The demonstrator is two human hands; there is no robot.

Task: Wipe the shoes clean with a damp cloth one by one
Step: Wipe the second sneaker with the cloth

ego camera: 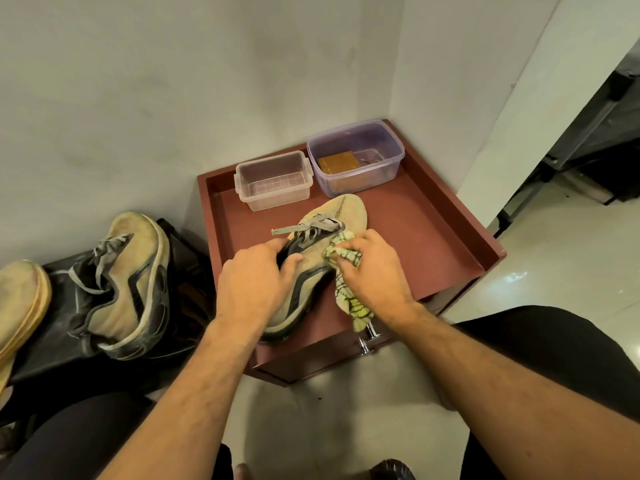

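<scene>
A tan sneaker (341, 211) with grey laces lies on the red-brown cabinet top (415, 233), toe pointing away. My left hand (254, 278) grips its collar, fingers inside the opening and thumb on the side. My right hand (372, 268) holds a bunched yellow-green checked cloth (346, 296) against the shoe's right side; the cloth's tail hangs over the cabinet's front edge. A second tan sneaker (131, 278) rests on a dark bag at the left. Part of a third shoe (19, 306) shows at the far left edge.
Two plastic tubs stand at the back of the cabinet top: a clear empty one (273, 180) and a purple-tinted one (356, 157) with water and a brown block. Walls close in behind and right. Chrome drawer handles (369, 337) stick out below. My knees flank the tiled floor.
</scene>
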